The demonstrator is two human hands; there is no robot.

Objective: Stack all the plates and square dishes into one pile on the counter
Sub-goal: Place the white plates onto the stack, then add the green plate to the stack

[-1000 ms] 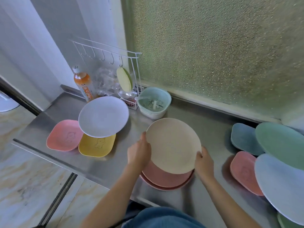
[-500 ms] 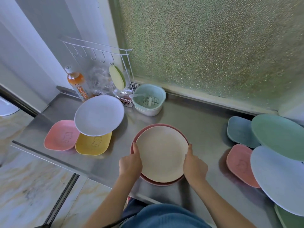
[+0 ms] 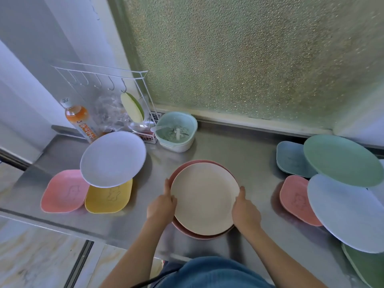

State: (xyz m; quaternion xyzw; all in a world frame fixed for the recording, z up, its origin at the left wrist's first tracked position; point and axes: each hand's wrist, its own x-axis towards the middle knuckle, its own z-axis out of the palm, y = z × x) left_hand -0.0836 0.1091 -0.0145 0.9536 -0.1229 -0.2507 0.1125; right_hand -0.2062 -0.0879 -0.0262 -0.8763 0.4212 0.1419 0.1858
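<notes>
Cream plate (image 3: 204, 199) now down on the red plate (image 3: 188, 166), middle of the tabletop (image 3: 245, 154).

A second ago held up and tilted; now flat, pile begun. Left to right: pink dish (image 3: 63, 192), yellow dish (image 3: 108, 197), white plate (image 3: 113, 159) still waiting; left hand (image 3: 162, 205) and right hand (image 3: 245, 213) gripping the cream rim; more plates far right, not yet stacked.

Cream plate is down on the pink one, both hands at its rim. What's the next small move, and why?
Probably let go and send the left hand to the white plate. The cream plate already rests on the pink plate, and the white plate lies on top of the yellow square dish, so it comes off first.
</notes>
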